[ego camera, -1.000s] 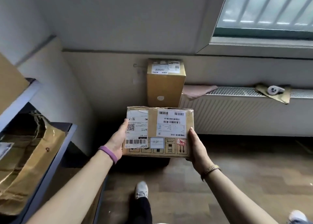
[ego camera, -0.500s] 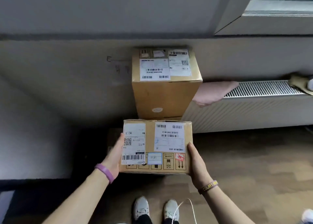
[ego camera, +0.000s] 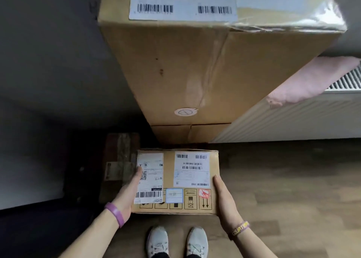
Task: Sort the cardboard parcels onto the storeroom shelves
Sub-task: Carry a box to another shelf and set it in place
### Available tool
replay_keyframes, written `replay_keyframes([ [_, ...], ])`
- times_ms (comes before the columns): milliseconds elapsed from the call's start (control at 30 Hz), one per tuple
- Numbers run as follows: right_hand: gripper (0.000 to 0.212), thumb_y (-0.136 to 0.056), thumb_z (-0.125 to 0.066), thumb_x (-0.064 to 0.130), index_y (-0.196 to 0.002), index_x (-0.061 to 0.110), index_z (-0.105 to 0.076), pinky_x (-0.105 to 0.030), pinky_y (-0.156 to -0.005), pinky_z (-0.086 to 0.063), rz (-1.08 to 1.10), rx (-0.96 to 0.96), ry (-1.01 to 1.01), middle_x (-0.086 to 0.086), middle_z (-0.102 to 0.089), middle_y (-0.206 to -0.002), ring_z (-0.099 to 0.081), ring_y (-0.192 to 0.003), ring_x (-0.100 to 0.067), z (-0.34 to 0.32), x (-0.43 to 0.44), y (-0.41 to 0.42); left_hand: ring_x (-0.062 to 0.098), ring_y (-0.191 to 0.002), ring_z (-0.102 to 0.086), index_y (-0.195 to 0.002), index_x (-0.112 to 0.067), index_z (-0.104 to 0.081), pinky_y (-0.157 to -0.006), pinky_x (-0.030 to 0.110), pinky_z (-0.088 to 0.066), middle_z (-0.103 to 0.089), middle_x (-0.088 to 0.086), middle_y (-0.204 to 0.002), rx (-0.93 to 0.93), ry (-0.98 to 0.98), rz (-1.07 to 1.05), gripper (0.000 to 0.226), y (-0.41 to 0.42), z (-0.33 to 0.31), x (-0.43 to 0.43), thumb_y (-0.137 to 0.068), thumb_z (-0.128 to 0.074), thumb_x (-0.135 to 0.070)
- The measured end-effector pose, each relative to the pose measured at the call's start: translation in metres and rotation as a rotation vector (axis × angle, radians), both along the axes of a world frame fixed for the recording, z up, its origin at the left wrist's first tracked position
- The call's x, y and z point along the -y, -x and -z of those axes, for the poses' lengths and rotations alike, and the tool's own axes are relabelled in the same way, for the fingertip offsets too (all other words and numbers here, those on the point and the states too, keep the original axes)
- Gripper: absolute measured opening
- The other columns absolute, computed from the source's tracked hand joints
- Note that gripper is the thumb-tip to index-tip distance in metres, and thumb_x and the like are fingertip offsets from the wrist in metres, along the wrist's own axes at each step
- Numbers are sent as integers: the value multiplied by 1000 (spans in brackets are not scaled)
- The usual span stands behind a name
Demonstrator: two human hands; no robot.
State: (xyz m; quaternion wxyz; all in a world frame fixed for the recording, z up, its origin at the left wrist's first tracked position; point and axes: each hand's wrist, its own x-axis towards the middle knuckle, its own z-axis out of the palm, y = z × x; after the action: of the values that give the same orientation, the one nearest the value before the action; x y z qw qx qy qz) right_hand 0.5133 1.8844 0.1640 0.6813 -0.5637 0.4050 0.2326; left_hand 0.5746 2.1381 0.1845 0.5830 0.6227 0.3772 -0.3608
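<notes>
I hold a small cardboard parcel (ego camera: pixel 175 179) with white shipping labels between both hands, low over the wooden floor. My left hand (ego camera: pixel 128 193) grips its left side, thumb on a label. My right hand (ego camera: pixel 224 199) presses flat against its right side. Directly ahead and above towers a large cardboard parcel (ego camera: pixel 195 68) with barcode labels on top. It rests on another box (ego camera: pixel 187 133), of which only a strip shows.
A white radiator (ego camera: pixel 289 119) runs along the wall on the right, with a pink cloth (ego camera: pixel 312 78) draped over its left end. A dark flat object (ego camera: pixel 119 166) lies on the floor to the left. My two shoes (ego camera: pixel 175 242) stand below the parcel.
The view has closed in and tipped down: the large parcel now fills the upper frame. The held parcel has dropped lower, toward the floor. Both hands keep their grip.
</notes>
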Motion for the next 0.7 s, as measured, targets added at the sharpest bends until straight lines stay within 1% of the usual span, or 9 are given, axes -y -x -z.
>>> replay_keyframes([
  [100, 47, -86, -40, 69, -119, 44, -63, -49, -99, -51, -21, -60, 3, 7, -71, -118, -67, -111, -16, 29, 2, 3, 21, -138, -37, -144, -30, -40, -117, 47, -22, -43, -2, -148, -31, -4, 8, 81, 4, 34, 6, -76, -47, -73],
  [200, 42, -92, -35, 62, -125, 47, -56, -55, -96, -52, -93, -67, 52, 10, -67, -124, -61, -119, -19, 52, 3, 1, 19, -137, -36, -147, -31, -33, -115, 35, -22, -41, -4, -149, -16, -40, 4, 65, 6, 63, 14, -89, -41, -61],
  [233, 36, -95, -36, 57, -124, 47, -55, -56, -95, -52, -112, -67, 81, 9, -67, -123, -61, -118, -21, 59, 4, 1, 18, -133, -41, -146, -30, -33, -110, 32, -27, -43, -3, -147, -9, -56, -5, 59, 7, 72, 17, -93, -41, -55],
  [300, 27, -99, -43, 43, -124, 46, -54, -56, -95, -51, -143, -64, 139, 7, -68, -120, -63, -114, -23, 71, 4, 3, 15, -108, -56, -143, -27, -38, -90, 24, -42, -52, 0, -137, -6, -76, -13, 46, 7, 86, 23, -99, -40, -41],
  [367, 32, -100, -46, 32, -130, 42, -49, -57, -94, -52, -155, -67, 169, 5, -66, -123, -63, -113, -23, 79, 3, 5, 8, -86, -58, -138, -25, -40, -68, 20, -45, -56, -3, -122, 15, -104, -1, 39, 10, 96, 27, -101, -39, -35],
  [467, 24, -100, -47, 27, -116, 42, -56, -46, -87, -57, -181, -71, 207, 9, -69, -114, -66, -105, -16, 82, 5, 5, 12, -88, -58, -134, -23, -44, -68, 22, -46, -58, 1, -120, 34, -122, -32, 33, 13, 101, 29, -102, -40, -32],
  [567, 14, -98, -50, 22, -106, 26, -59, -21, -72, -51, -260, -90, 305, 4, -70, -109, -67, -92, -4, 61, 7, 3, 15, -84, -62, -133, -21, -47, -63, 25, -49, -61, 8, -125, -1, -84, -74, 33, 12, 80, 29, -101, -43, -25],
  [633, 23, -96, -51, 21, -115, 8, -57, -25, -77, -48, -274, -99, 362, -10, -66, -117, -65, -105, -17, 34, 3, -4, 6, -76, -58, -144, -21, -37, -54, 23, -49, -62, 4, -122, -2, -71, -79, 45, 10, 50, 28, -100, -45, -24],
  [700, 43, -97, -52, 23, -132, -2, -46, -29, -93, -41, -263, -86, 404, -12, -55, -136, -51, -126, -28, -6, -1, -14, 5, -80, -53, -148, -22, -30, -64, 20, -45, -56, 2, -131, 3, -58, -69, 51, 7, 6, 29, -100, -46, -26],
])
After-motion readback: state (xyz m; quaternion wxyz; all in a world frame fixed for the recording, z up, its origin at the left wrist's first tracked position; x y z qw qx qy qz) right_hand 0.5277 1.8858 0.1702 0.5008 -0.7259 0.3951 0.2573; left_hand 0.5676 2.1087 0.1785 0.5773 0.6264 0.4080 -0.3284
